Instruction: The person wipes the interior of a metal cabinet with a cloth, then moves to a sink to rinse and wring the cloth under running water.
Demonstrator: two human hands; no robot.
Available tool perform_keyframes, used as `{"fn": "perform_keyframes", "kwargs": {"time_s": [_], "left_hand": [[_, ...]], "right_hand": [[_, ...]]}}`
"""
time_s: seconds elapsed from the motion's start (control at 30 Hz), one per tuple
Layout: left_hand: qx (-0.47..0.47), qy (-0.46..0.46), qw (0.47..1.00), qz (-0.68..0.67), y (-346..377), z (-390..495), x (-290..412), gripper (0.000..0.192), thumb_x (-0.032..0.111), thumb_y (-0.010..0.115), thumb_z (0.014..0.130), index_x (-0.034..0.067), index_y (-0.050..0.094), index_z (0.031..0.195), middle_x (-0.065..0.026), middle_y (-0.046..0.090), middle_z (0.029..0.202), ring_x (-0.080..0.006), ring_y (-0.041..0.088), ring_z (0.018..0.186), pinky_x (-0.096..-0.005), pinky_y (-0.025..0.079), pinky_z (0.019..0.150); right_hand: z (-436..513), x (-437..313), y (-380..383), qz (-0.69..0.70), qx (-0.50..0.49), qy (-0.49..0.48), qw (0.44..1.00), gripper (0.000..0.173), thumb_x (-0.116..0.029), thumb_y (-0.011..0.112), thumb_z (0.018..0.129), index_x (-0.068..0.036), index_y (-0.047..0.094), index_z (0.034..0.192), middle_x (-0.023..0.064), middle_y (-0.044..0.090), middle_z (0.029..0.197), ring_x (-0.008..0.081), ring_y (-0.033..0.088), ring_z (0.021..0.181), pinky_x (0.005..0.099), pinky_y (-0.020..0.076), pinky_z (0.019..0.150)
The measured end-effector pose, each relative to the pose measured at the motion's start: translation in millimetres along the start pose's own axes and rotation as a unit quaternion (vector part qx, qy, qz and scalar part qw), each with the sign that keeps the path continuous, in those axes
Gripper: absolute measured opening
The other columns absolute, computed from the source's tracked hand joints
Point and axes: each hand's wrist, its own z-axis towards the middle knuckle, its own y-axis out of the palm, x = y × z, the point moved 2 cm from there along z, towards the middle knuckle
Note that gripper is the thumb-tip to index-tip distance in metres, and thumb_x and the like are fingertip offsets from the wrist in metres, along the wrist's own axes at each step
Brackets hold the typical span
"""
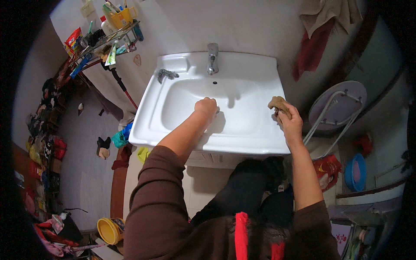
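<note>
My left hand (205,106) reaches down into the white ceramic washbasin (247,144), its fingers curled. A small bit of shiny metal, perhaps part of the drain fitting, shows beside it; whether the fingers grip it is hidden. At the basin's right rim, my right hand (291,123) pinches a bunched brown cloth (280,105). A chrome faucet (213,58) stands at the back of the basin, above a dark overflow hole (214,83). On the back left ledge lies a grey scouring pad (167,75), apparently of steel wool.
A crowded wall shelf (107,39) hangs at upper left. Towels (313,48) hang at upper right. A folding stool (338,104) leans right of the basin, near a blue plastic basin (356,172). A yellow bucket (109,231) sits at lower left.
</note>
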Motion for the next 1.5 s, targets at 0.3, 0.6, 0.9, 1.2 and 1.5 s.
{"fn": "perform_keyframes", "kwargs": {"time_s": [0.3, 0.6, 0.9, 1.2, 1.5], "left_hand": [[0.025, -0.092, 0.988, -0.119, 13.3, 3.1, -8.4, 0.052, 0.032, 0.079, 0.082, 0.002, 0.057, 0.119, -0.0196, 0.072, 0.111, -0.0326, 0.074, 0.103, -0.0404, 0.061, 0.088], [-0.002, -0.111, 0.981, -0.162, 16.9, 10.0, -14.7, 0.048, 0.034, 0.06, 0.092, -0.005, 0.053, 0.12, -0.0255, 0.073, 0.105, -0.0387, 0.073, 0.103, -0.0454, 0.057, 0.091], [0.027, -0.065, 0.655, -0.753, -16.6, 99.8, 8.2, 0.043, 0.042, 0.052, 0.098, 0.001, 0.067, 0.098, -0.0126, 0.07, 0.079, -0.0159, 0.055, 0.055, -0.0325, 0.043, 0.05], [0.108, -0.181, 0.692, -0.691, -39.1, 165.1, 24.9, 0.054, 0.023, 0.05, 0.102, -0.002, 0.039, 0.149, -0.0156, 0.073, 0.093, -0.0236, 0.067, 0.056, -0.0369, 0.052, 0.045], [0.063, -0.128, 0.698, -0.702, -23.5, 115.8, 10.7, 0.072, 0.029, 0.052, 0.105, 0.003, 0.019, 0.163, -0.0176, 0.07, 0.105, -0.023, 0.07, 0.064, -0.0407, 0.058, 0.057]], "right_hand": [[1.0, 9.6, 0.0, 0.033, -0.001, 0.006, 0.999, 0.035, -0.001, 0.066, 0.093, 0.0, 0.066, 0.128, 0.0059, 0.061, 0.128, 0.0177, 0.063, 0.114, 0.0309, 0.0538, 0.098], [1.3, 10.6, -0.4, 0.051, 0.002, 0.011, 0.999, 0.035, 0.0, 0.067, 0.092, 0.001, 0.065, 0.127, 0.0073, 0.062, 0.127, 0.0178, 0.064, 0.112, 0.0308, 0.0545, 0.097], [0.5, 12.6, 1.1, 0.091, 0.019, 0.008, 0.996, 0.033, -0.001, 0.068, 0.092, 0.001, 0.066, 0.125, 0.0047, 0.062, 0.117, 0.0131, 0.064, 0.099, 0.0276, 0.056, 0.084], [-0.5, 4.0, -0.5, 0.065, -0.002, 0.013, 0.998, 0.033, -0.003, 0.069, 0.091, 0.0, 0.066, 0.124, 0.0055, 0.062, 0.121, 0.0143, 0.066, 0.101, 0.0291, 0.0567, 0.086], [-3.0, -0.1, 1.0, 0.085, -0.004, -0.006, 0.996, 0.032, -0.002, 0.068, 0.091, 0.0, 0.068, 0.123, 0.0061, 0.062, 0.121, 0.0153, 0.065, 0.104, 0.03, 0.0566, 0.089]]}}
